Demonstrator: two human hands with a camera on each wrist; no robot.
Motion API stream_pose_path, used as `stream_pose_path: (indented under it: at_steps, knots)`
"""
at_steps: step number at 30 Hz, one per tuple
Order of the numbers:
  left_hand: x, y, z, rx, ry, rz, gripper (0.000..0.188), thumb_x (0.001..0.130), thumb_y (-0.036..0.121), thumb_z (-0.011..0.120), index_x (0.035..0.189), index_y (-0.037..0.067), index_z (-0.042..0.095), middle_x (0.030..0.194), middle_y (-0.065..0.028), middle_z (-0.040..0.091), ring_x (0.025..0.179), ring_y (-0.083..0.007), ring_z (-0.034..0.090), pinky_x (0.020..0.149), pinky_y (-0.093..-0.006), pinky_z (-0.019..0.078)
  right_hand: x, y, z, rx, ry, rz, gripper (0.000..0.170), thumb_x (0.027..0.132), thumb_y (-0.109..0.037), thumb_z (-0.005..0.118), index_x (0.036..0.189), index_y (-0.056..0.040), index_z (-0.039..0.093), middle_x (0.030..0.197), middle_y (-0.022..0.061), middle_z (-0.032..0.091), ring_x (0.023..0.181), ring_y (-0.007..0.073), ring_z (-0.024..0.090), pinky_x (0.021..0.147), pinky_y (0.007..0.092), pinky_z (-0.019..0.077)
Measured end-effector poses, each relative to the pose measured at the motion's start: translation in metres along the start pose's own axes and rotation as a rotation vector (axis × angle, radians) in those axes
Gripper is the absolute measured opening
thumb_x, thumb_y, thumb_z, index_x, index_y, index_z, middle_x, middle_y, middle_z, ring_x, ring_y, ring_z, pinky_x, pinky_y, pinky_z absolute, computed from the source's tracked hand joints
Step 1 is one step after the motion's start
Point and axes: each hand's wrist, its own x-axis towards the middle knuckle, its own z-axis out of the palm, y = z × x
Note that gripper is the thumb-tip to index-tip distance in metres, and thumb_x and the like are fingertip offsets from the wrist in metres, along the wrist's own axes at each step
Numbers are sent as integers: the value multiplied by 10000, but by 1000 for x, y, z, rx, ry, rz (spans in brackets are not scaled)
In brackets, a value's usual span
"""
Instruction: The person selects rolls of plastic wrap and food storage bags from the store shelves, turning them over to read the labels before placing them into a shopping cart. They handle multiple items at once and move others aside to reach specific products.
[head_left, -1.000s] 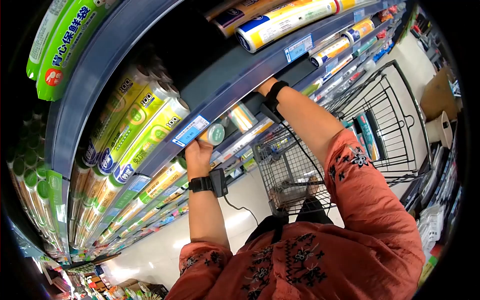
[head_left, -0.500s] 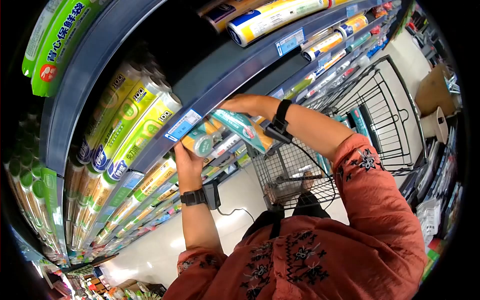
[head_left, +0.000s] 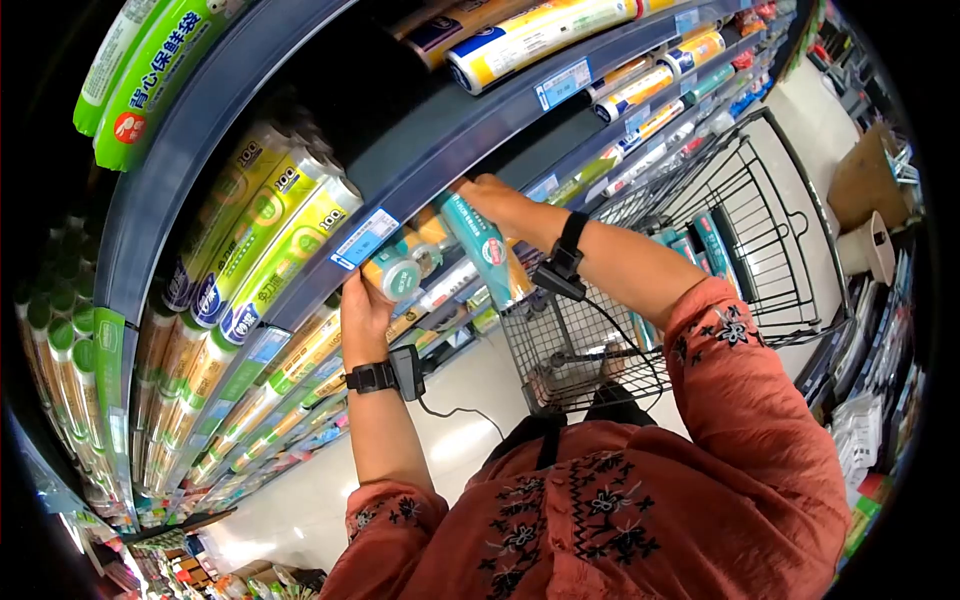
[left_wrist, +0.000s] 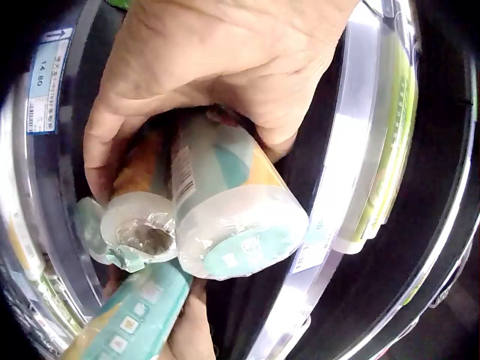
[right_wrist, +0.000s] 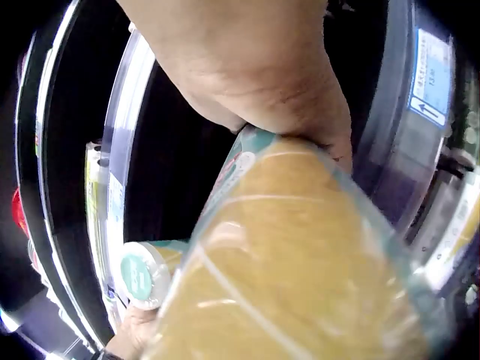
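Observation:
Below the shelf edge in the head view, the left hand (head_left: 365, 315) is at a capped roll (head_left: 392, 275). The left wrist view shows that hand (left_wrist: 217, 60) with fingers curled round two wrapped rolls side by side, one with a teal cap (left_wrist: 244, 244), the other with an open core (left_wrist: 142, 232). A teal and yellow package (head_left: 482, 245) slants down from the right hand (head_left: 503, 207). Close up, the right hand (right_wrist: 262, 67) grips the package's (right_wrist: 285, 240) upper end; its fingertips are hidden. The package's teal side (left_wrist: 139, 311) lies just beside the rolls.
A shopping cart (head_left: 585, 345) holding teal packages (head_left: 715, 245) stands at the right. Green and yellow rolls (head_left: 290, 240) fill the shelf at the left. A price-tagged shelf edge (head_left: 430, 195) runs above the hands; yellow and white rolls (head_left: 540, 40) lie higher up.
The right hand, earlier reaching under the shelf edge, has come back leftward holding the teal package. The left hand has shifted slightly left, and more of the capped roll shows.

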Motion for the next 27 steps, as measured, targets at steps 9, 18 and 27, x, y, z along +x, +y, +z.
stream_pose_path:
  at_steps: [9, 18, 27]
  knots:
    - [3, 1, -13, 70, 66, -38, 287, 993, 263, 599, 1164, 34, 623, 1123, -79, 689, 1003, -196, 679, 846, -329, 571, 65, -1, 9, 266, -271, -160, 262, 952, -264, 654, 1129, -73, 635, 1119, 95, 672, 982, 230, 646, 854, 407, 555]
    - [4, -7, -11, 173, -97, 69, 390, 1022, 337, 547, 1289, 54, 572, 1215, -62, 640, 1076, -200, 640, 906, -333, 529, 34, 16, 41, 262, -376, 76, 322, 964, -341, 612, 1026, -30, 669, 942, 92, 713, 748, 181, 686, 687, 359, 593]
    - [-52, 0, 34, 142, -2, 159, 476, 973, 406, 614, 1296, 62, 549, 1220, -76, 635, 1093, -200, 629, 906, -349, 521, -15, -1, 46, 389, -570, -190, 402, 938, -370, 645, 1091, 1, 655, 936, 96, 688, 785, 159, 671, 675, 317, 558]
